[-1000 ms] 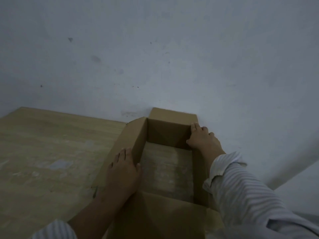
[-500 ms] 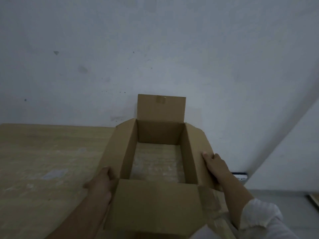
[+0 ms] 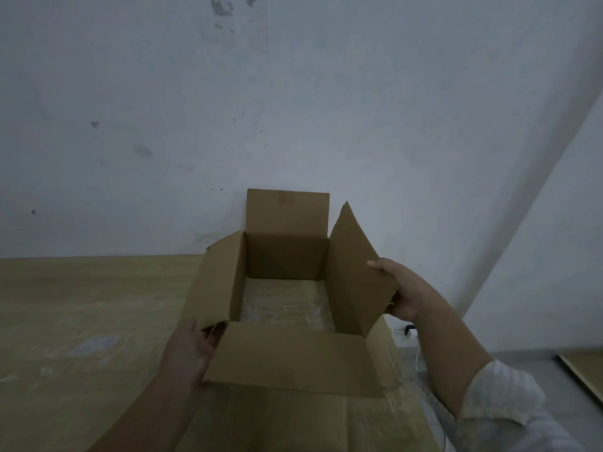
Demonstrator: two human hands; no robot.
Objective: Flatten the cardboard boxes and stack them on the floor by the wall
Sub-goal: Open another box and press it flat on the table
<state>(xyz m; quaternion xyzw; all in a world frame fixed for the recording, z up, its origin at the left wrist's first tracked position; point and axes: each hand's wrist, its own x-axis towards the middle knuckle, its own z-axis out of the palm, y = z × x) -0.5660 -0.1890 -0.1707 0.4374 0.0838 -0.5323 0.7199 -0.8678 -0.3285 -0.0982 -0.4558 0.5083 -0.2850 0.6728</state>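
Note:
A brown cardboard box (image 3: pixel 287 256) stands open on a wooden table (image 3: pixel 81 314), its far side against the white wall (image 3: pixel 293 109). The table surface shows through the box's open bottom. The far flap stands upright, the left flap slopes outward, the near flap lies toward me. My right hand (image 3: pixel 399 293) grips the right flap and holds it raised, tilted inward. At the box's near left corner my left hand (image 3: pixel 192 347) holds the left flap's near end, fingers curled under it.
The table's right edge falls just right of the box. Beyond it lies a grey floor (image 3: pixel 509 360) with a small dark plug and white cable (image 3: pixel 411 332) by the wall corner. A wooden board edge (image 3: pixel 584 376) shows at the far right.
My right hand has lifted the right flap from sloping outward to raised upright. My left hand shifted to the near left corner. The view has tilted upward.

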